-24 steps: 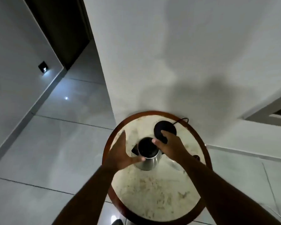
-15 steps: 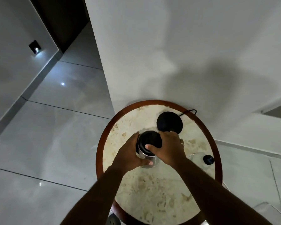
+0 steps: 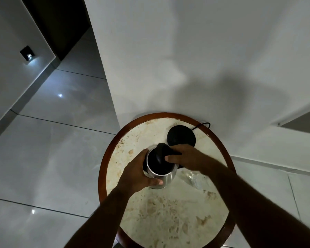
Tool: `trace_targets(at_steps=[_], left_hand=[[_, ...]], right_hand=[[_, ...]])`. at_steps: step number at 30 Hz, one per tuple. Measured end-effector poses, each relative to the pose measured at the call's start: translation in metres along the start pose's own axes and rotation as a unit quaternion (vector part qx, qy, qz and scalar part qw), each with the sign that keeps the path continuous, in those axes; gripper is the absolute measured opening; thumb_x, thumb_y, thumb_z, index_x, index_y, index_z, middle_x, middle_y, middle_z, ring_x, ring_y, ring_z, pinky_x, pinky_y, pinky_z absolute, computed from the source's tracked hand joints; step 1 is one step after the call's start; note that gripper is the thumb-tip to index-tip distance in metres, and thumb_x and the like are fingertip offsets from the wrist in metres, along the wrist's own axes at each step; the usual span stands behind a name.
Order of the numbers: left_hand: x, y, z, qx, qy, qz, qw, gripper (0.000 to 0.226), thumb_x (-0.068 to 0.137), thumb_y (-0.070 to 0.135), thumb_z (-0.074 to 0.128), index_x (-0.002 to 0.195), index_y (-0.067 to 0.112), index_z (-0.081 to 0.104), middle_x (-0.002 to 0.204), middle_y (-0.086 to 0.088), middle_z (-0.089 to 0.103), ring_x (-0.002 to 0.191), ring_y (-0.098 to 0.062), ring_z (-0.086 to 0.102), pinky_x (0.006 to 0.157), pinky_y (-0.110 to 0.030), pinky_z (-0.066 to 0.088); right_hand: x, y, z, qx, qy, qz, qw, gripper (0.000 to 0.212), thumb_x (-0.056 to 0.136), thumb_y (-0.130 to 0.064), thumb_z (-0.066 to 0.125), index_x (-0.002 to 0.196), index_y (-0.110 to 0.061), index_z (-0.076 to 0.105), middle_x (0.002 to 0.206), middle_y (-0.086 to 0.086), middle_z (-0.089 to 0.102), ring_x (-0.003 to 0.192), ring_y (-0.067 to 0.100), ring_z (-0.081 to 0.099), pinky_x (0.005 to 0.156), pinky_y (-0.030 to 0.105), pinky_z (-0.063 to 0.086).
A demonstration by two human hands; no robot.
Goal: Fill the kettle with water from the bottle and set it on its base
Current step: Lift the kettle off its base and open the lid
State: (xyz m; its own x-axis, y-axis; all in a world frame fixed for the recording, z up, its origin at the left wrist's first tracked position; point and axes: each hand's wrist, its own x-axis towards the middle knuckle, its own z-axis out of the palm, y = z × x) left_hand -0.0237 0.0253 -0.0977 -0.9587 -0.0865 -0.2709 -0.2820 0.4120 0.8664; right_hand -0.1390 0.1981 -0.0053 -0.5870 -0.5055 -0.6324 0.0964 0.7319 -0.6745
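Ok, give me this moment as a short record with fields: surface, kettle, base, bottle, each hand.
surface: round marble-topped table with brown wooden rim
kettle: steel electric kettle with black top, standing on the table, not on its base
base: round black power base, bare, behind the kettle, cord trailing off
bottle: clear plastic bottle, right of the kettle, partly hidden
left hand: wrapped around the kettle's body
right hand: on the kettle's top

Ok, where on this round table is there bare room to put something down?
The near half of the table, between both forearms, is bare. A smaller bare strip runs along the left rim beside the kettle. The far right is crowded: base, cord, and the clear bottle under the right hand.
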Motion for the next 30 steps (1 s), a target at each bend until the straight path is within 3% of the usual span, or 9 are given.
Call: trace_targets(at_steps=[4, 9, 14, 16, 19, 21, 23, 27, 30], left_hand=[[0.002, 0.002, -0.002, -0.006, -0.013, 0.006, 1.000, 0.099, 0.043, 0.052, 0.092, 0.127, 0.055, 0.041, 0.122, 0.035, 0.059, 0.114, 0.001, 0.058, 0.095, -0.024, 0.052], [0.001, 0.002, -0.002, -0.013, -0.015, -0.003, 1.000, 0.101, 0.044, 0.051, 0.093, 0.132, 0.046, 0.043, 0.125, 0.026, 0.061, 0.116, -0.006, 0.059, 0.096, -0.033, 0.054], [-0.001, 0.006, -0.003, 0.007, -0.009, -0.029, 1.000, 0.109, 0.045, 0.051, 0.093, 0.139, 0.042, 0.038, 0.137, 0.020, 0.056, 0.125, -0.008, 0.054, 0.101, -0.031, 0.048], [-0.006, 0.008, 0.002, -0.002, 0.026, -0.069, 0.997, 0.134, 0.045, 0.046, 0.095, 0.153, 0.028, 0.018, 0.154, 0.007, 0.041, 0.138, -0.016, 0.041, 0.109, -0.035, 0.037], [-0.036, 0.002, 0.021, -0.101, 0.151, -0.165, 0.969, 0.150, 0.042, 0.037, 0.097, 0.155, 0.021, 0.000, 0.161, -0.007, 0.026, 0.145, -0.027, 0.031, 0.116, -0.048, 0.032], [-0.064, -0.006, 0.041, -0.099, 0.147, -0.232, 0.956, 0.141, 0.046, 0.043, 0.095, 0.155, 0.018, 0.008, 0.157, -0.012, 0.033, 0.141, -0.031, 0.038, 0.112, -0.051, 0.038], [-0.089, -0.009, 0.069, -0.052, 0.093, -0.257, 0.960, 0.117, 0.057, 0.047, 0.090, 0.150, 0.015, 0.028, 0.150, -0.013, 0.044, 0.132, -0.031, 0.048, 0.107, -0.046, 0.044], [-0.076, 0.019, 0.118, -0.027, 0.032, -0.176, 0.984, 0.088, 0.067, 0.044, 0.085, 0.141, 0.014, 0.047, 0.141, -0.006, 0.055, 0.120, -0.023, 0.057, 0.096, -0.032, 0.048], [-0.040, 0.055, 0.147, -0.026, 0.003, -0.075, 0.997, 0.086, 0.064, 0.042, 0.086, 0.139, 0.023, 0.047, 0.127, 0.013, 0.052, 0.118, -0.012, 0.052, 0.092, -0.021, 0.042]], right_hand=[[-0.004, 0.001, -0.033, 0.071, -0.097, 0.008, 0.993, 0.030, 0.088, -0.012, 0.064, 0.118, -0.010, 0.064, 0.116, 0.013, 0.069, 0.108, 0.027, 0.065, 0.098, 0.041, 0.049], [-0.007, 0.020, -0.047, 0.142, -0.102, -0.016, 0.985, 0.030, 0.089, 0.005, 0.056, 0.108, -0.014, 0.069, 0.100, 0.004, 0.075, 0.095, 0.017, 0.071, 0.076, 0.020, 0.054], [-0.011, 0.023, -0.047, 0.154, -0.093, -0.031, 0.983, 0.028, 0.088, -0.003, 0.061, 0.105, -0.024, 0.071, 0.096, -0.006, 0.077, 0.090, 0.007, 0.071, 0.067, 0.013, 0.052], [-0.015, 0.026, -0.050, 0.116, -0.046, -0.029, 0.992, 0.029, 0.088, -0.017, 0.066, 0.116, -0.022, 0.066, 0.109, -0.004, 0.073, 0.099, 0.010, 0.067, 0.075, 0.022, 0.052], [-0.032, 0.037, -0.058, 0.039, 0.124, -0.028, 0.991, 0.040, 0.086, -0.033, 0.068, 0.122, -0.017, 0.062, 0.123, 0.002, 0.064, 0.109, 0.017, 0.059, 0.089, 0.034, 0.049], [-0.056, 0.053, -0.061, -0.017, 0.255, -0.043, 0.966, 0.034, 0.085, -0.037, 0.068, 0.113, -0.017, 0.067, 0.110, 0.001, 0.069, 0.095, 0.009, 0.062, 0.082, 0.022, 0.046], [-0.082, 0.076, -0.061, -0.065, 0.320, -0.034, 0.945, 0.031, 0.082, -0.042, 0.070, 0.105, -0.021, 0.069, 0.094, -0.005, 0.068, 0.078, -0.002, 0.058, 0.068, 0.011, 0.039], [-0.112, 0.104, -0.048, -0.172, 0.316, -0.021, 0.933, 0.045, 0.078, -0.057, 0.066, 0.111, -0.026, 0.065, 0.085, -0.014, 0.052, 0.071, -0.006, 0.052, 0.061, 0.008, 0.031], [-0.118, 0.112, -0.040, -0.232, 0.310, -0.042, 0.921, 0.051, 0.082, -0.058, 0.061, 0.119, -0.023, 0.061, 0.098, -0.004, 0.062, 0.073, 0.000, 0.054, 0.066, 0.015, 0.035]])
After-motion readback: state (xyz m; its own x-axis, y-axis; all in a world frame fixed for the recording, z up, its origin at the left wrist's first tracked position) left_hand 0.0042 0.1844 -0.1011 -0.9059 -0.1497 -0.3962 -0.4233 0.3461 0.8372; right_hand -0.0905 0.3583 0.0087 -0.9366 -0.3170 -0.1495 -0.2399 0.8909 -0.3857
